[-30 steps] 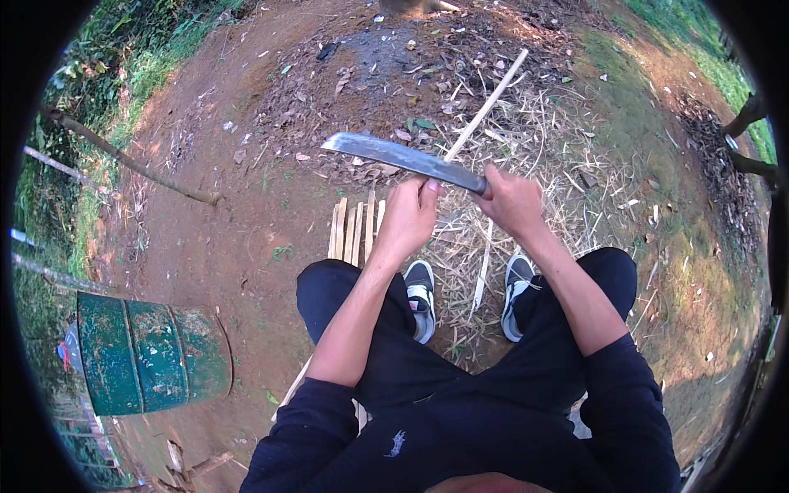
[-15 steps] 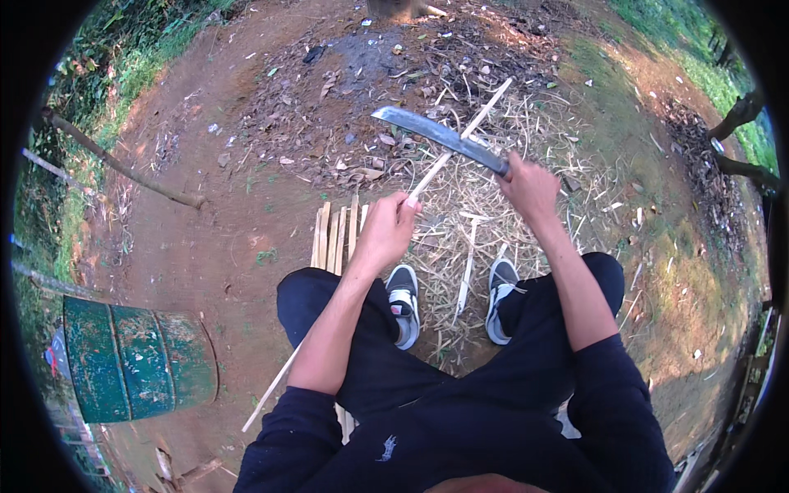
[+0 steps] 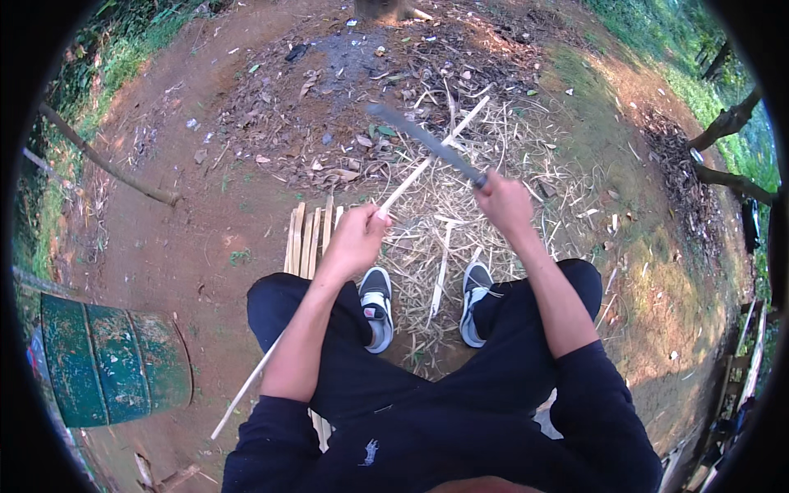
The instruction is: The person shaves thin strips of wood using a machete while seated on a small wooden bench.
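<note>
My left hand (image 3: pixel 355 240) grips a long pale bamboo strip (image 3: pixel 427 161) that runs from behind my left leg up and to the right across the ground. My right hand (image 3: pixel 503 204) holds the handle of a long dark blade (image 3: pixel 421 141), which points up-left and crosses the strip near its upper half. Both hands hover above my two grey and black shoes (image 3: pixel 376 306). I sit with knees apart in dark trousers.
A row of split bamboo slats (image 3: pixel 307 240) lies left of my left hand. Shavings and dry leaves (image 3: pixel 444 222) litter the dirt ahead. A green drum (image 3: pixel 111 358) lies at lower left, with a thin trunk (image 3: pixel 107 164) and branches (image 3: pixel 723 123) to the sides.
The blade has swung from lying across in front of both hands to the right and up. My left hand let go of the blade and now holds the strip; my hands have moved apart.
</note>
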A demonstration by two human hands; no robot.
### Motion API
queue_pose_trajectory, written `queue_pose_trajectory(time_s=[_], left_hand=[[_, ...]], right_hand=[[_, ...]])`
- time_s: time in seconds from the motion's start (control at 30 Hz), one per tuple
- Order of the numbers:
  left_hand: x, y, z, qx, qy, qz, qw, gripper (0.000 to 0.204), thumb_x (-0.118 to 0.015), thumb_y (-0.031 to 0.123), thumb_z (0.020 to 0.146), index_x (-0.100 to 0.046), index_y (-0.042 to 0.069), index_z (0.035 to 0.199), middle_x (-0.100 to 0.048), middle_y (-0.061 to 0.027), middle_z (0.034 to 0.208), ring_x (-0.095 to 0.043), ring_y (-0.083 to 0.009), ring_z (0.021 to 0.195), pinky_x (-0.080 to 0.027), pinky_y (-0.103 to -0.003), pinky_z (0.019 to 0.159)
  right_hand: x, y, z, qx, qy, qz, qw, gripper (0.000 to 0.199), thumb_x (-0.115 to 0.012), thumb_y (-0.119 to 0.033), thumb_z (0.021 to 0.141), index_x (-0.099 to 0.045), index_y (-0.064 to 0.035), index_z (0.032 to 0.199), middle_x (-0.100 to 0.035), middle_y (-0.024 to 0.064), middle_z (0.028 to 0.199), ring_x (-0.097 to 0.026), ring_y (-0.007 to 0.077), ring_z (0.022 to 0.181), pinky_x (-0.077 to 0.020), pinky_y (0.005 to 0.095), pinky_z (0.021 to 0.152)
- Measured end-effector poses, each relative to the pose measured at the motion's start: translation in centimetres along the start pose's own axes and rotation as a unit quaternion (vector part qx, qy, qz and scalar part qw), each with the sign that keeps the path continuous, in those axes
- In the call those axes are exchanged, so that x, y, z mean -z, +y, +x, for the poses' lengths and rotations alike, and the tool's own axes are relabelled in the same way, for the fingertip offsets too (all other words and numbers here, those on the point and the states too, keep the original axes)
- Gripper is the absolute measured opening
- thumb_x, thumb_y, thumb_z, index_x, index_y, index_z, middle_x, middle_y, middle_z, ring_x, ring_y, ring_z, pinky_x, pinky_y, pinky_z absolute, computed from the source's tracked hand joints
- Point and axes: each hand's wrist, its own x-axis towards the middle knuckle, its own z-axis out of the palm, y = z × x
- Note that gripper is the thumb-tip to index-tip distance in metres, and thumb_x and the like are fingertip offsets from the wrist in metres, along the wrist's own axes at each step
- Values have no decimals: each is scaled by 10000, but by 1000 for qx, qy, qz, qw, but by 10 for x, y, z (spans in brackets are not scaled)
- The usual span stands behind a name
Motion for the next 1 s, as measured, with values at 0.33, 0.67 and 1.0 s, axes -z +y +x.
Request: queue_pose_trajectory(time_s=[0.33,0.67,1.0], left_hand=[[20,5,-1,50,-14,43,998,315,-497,260,1044,-645,12,919,-514,26,706,-450,-73,646,-370,-279,588],[-8,13,-7,-48,19,-37,998,285,-501,178,1020,-683,-29,947,-569,-56,656,-494,-134,606,-421,-345,592],[-5,12,1,29,-13,28,999,259,-501,153,1000,-679,-23,935,-654,-160,727,-643,-265,670,-479,-403,645]], right_hand=[[-4,8,-3,104,6,-71,992,208,-724,-182,747,-552,-106,837,-646,64,644,-649,277,522,-451,459,486],[5,-53,-17,157,33,-17,987,192,-707,-204,788,-544,-104,780,-611,67,584,-633,242,481,-437,415,418],[3,-34,-12,-23,-80,16,996,188,-733,-164,770,-556,-104,788,-626,82,613,-628,216,497,-481,364,445]])
